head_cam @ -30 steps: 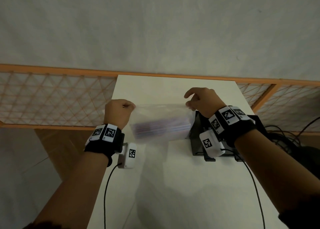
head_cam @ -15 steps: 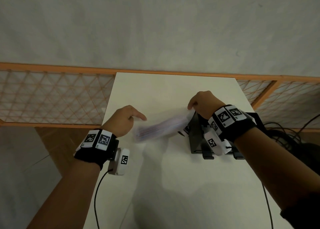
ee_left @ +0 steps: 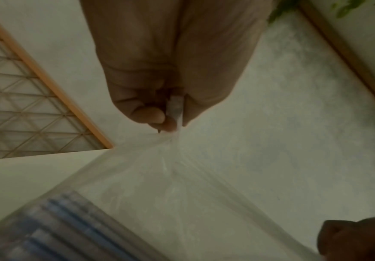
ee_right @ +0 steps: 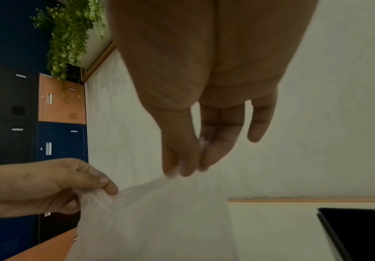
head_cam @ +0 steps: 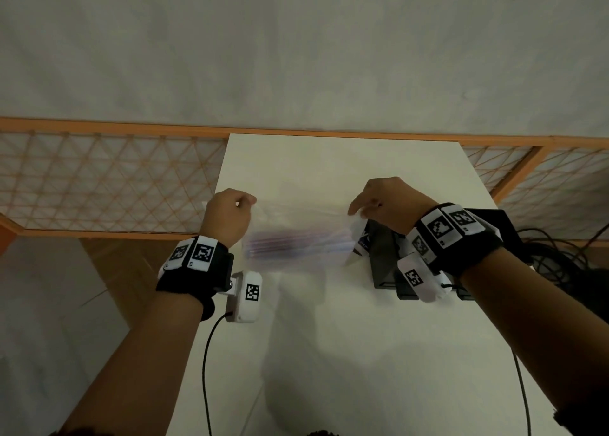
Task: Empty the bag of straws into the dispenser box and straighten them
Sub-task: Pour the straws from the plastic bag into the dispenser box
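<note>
The left hand [head_cam: 227, 216] and right hand [head_cam: 392, 205] are each pinching a top corner of the clear bag [head_cam: 296, 234], holding it above the white table [head_cam: 346, 353]. Straws [head_cam: 290, 243] are lying level inside the bag, just left of the black dispenser box [head_cam: 384, 257]

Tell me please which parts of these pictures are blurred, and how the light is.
Head view: dim, even light; the bag and its straws are smeared, and a soft shadow lies on the table. Left wrist view: the left hand and bag are soft, the straws streaked. Right wrist view: the right hand is blurred at its fingertips.
</note>
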Available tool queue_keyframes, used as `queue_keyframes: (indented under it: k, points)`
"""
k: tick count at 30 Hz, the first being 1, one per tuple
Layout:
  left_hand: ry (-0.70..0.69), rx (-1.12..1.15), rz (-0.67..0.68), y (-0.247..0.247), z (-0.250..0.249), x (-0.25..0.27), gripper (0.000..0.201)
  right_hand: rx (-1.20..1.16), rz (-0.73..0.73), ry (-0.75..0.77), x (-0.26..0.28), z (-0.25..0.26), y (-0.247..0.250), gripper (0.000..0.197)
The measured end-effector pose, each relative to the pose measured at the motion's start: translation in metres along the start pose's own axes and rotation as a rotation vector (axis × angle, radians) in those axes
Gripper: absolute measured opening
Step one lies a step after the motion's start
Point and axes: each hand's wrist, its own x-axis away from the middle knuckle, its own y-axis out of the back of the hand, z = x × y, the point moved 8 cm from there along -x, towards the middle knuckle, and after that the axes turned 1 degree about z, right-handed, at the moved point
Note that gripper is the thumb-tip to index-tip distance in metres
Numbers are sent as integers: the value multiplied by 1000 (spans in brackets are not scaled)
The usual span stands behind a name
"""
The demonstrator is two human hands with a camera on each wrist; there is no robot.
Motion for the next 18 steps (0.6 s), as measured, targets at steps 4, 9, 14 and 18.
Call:
queue_keyframes:
  k: [4,9,14,18]
  points:
    - [-9,9,-34,1,9,-2,17,-27,-86,83,4,2,3,17]
    - [-119,-58,201,-19,-6,8,55,-123,-50,89,8,-1,1,18]
    - [-153,-113,391,-35,-16,23,83,90,118,-7,5,-5,-22,22]
    - [-168,-80,397,-34,-21,28,91,146,-17,-58,1,-10,-21,35]
